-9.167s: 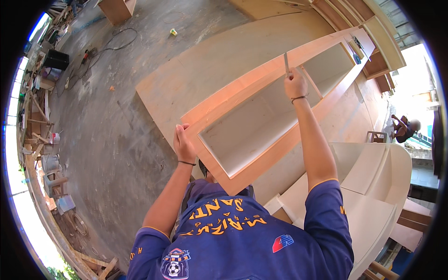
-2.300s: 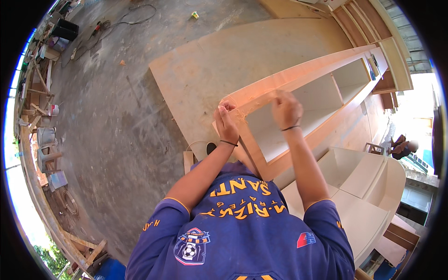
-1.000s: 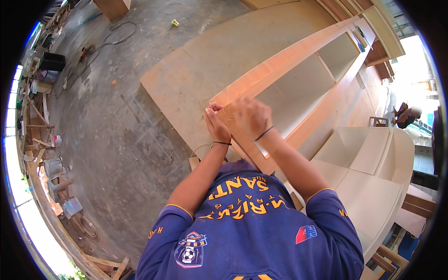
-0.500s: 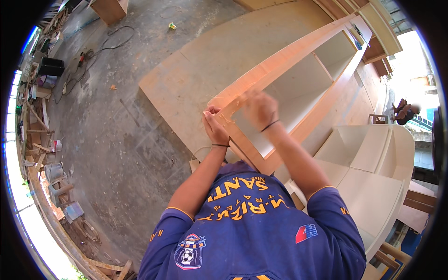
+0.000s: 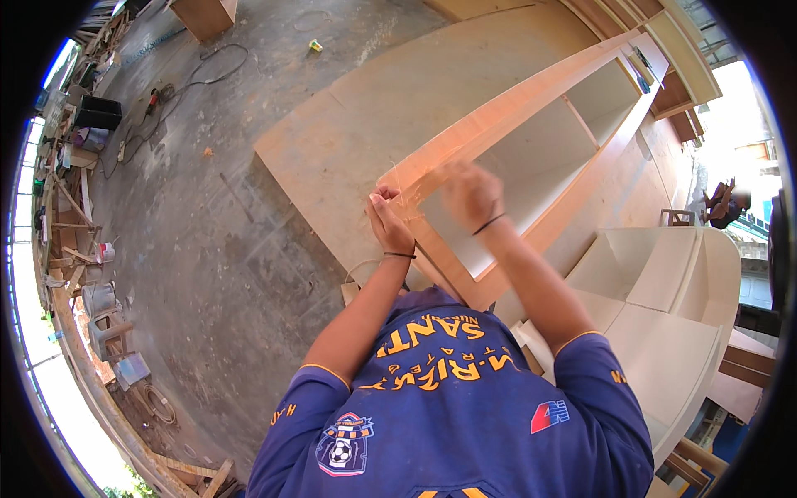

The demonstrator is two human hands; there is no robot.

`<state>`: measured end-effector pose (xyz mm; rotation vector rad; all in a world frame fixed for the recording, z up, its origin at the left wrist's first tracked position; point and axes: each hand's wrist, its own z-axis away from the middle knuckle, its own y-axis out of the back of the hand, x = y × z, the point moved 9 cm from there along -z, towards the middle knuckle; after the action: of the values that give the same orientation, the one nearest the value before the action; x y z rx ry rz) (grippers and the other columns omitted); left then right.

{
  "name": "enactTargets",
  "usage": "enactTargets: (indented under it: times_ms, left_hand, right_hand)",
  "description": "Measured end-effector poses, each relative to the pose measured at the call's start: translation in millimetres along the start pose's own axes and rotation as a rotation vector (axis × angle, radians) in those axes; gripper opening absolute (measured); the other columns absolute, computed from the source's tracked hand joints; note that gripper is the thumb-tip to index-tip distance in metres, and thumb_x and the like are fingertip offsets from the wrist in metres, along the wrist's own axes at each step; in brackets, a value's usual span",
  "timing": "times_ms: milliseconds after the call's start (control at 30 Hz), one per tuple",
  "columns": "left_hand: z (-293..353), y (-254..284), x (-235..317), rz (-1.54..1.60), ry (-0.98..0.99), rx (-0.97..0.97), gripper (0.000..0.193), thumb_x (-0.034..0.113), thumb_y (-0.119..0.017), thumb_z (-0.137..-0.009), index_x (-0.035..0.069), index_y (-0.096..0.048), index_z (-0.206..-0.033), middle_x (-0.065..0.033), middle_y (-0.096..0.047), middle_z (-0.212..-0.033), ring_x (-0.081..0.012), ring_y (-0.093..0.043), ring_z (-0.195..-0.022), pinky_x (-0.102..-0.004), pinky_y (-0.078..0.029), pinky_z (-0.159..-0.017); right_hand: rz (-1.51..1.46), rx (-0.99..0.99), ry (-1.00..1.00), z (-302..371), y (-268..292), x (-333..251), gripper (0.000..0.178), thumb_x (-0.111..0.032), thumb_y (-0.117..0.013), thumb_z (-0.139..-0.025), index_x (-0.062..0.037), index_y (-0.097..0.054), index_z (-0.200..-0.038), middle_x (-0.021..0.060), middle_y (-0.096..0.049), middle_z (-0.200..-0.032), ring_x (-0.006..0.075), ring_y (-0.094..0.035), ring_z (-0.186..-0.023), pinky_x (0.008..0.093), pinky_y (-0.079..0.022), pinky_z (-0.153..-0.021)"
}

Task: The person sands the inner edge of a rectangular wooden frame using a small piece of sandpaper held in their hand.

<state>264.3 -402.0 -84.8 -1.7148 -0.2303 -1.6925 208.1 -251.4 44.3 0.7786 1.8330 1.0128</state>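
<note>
Two hands [image 5: 390, 226] [image 5: 469, 192] on smooth, long plywood cabinet frame [image 5: 498, 116]

Both forearms reach toward twelve o'clock; the left hand [image 5: 388, 222] is curled into a fist, the right hand [image 5: 470, 192] blurred, fingers bent.

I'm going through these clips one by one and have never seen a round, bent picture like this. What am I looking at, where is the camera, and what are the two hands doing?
There is no machine here: the picture comes from a wide fisheye camera worn on a person's head, looking down, so straight edges bend near the rim. The blue shirt at the bottom is the wearer's own. Both bare arms reach forward to a long pale wooden cabinet frame lying on a large plywood sheet on the grey concrete floor. The left hand pinches the frame's near corner edge. The right hand is blurred just above that corner, so its grip cannot be told. Other white cabinet parts stand to the right.
</note>
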Motion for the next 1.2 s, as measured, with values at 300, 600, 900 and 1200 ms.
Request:
enactTargets:
  times_ms: [300, 600, 900, 1200]
  left_hand:
    - [0.3, 3.6, -1.8, 0.129, 0.034, 0.023, 0.048, 0.04, -0.029, -0.104, -0.002, -0.05, -0.114, -0.0085, -0.056, -0.096, -0.0157, -0.053, -0.09, -0.03, -0.044, -0.084]
    - [-1.4, 4.8, -6.4, 0.194, 0.053, -0.001, 0.044, 0.037, -0.029, -0.104, 0.0, -0.05, -0.114, -0.0074, -0.054, -0.095, -0.0147, -0.051, -0.089, -0.0292, -0.043, -0.083]
    - [-0.3, 0.2, 2.0, 0.117, 0.038, 0.009, 0.045, 0.038, -0.027, -0.104, -0.001, -0.051, -0.11, -0.0082, -0.054, -0.096, -0.0149, -0.051, -0.088, -0.0293, -0.045, -0.082]
    - [15.2, -31.7, 104.7, -0.788, -0.462, -0.403, 0.02, 0.018, -0.061, -0.09, 0.0, -0.06, -0.099, -0.0083, -0.06, -0.094, -0.0211, -0.056, -0.086, -0.0314, -0.046, -0.08]
  right_hand:
    - [0.172, 0.076, -0.125, -14.7, 28.4, 15.4, 0.017, -0.011, -0.058, -0.08, -0.0125, -0.067, -0.094, 0.0075, -0.065, -0.086, 0.0301, -0.065, -0.078, 0.0395, -0.053, -0.068]
    - [0.008, -0.042, -0.056, 14.5, -1.6, -44.6, 0.012, -0.01, -0.057, -0.081, -0.0101, -0.065, -0.09, 0.0084, -0.065, -0.091, 0.0291, -0.064, -0.081, 0.0404, -0.052, -0.067]
    - [-0.247, 0.023, -0.297, 2.6, 23.3, 23.9, 0.012, -0.014, -0.06, -0.082, -0.0019, -0.063, -0.079, 0.0126, -0.059, -0.066, 0.0235, -0.058, -0.058, 0.0346, -0.046, -0.056]
    - [-0.569, 0.018, -0.575, 21.6, 25.0, 89.8, 0.009, -0.009, -0.062, -0.082, -0.0004, -0.063, -0.084, 0.0031, -0.06, -0.067, 0.0105, -0.053, -0.06, 0.0265, -0.044, -0.056]
